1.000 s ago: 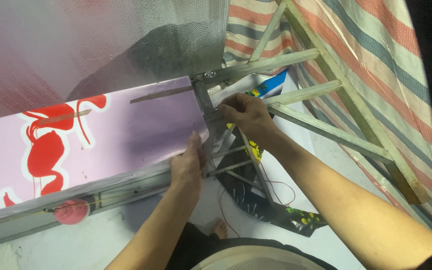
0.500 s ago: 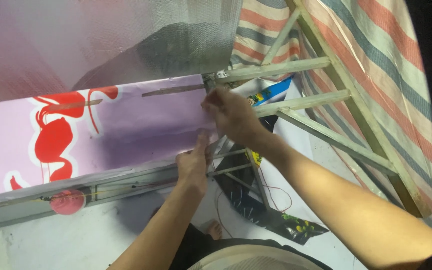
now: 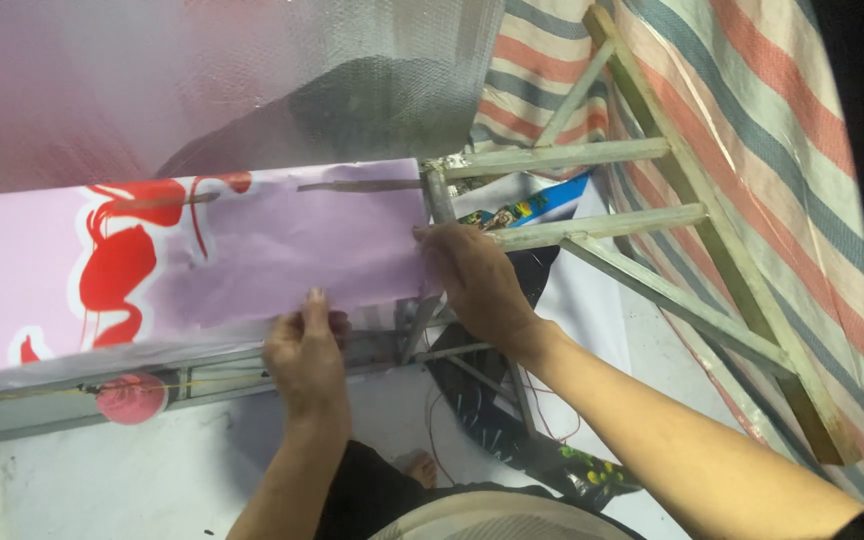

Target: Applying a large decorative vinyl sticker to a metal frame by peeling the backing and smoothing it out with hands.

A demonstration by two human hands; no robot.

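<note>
A pale purple banner sheet point(image 3: 282, 250) with a red figure point(image 3: 117, 265) printed on it lies stretched across a grey metal frame point(image 3: 552, 158). My left hand point(image 3: 304, 355) pinches the sheet's near edge, thumb on top. My right hand point(image 3: 472, 278) presses flat on the sheet's right end, where it meets an upright frame bar point(image 3: 439, 195). Its fingers are spread over the corner.
A silvery reflective sheet point(image 3: 202, 80) hangs behind the banner. A striped red, white and blue tarp point(image 3: 752, 150) covers the right side under the frame's bars. Thin red wires point(image 3: 542, 400) and dark printed scraps point(image 3: 512, 420) lie below. A red round shape point(image 3: 132, 397) shows at the lower left.
The view has shifted, so the banner and frame sit further right. My left hand slid left along the near edge. My right hand dropped from the frame joint onto the banner's right end.
</note>
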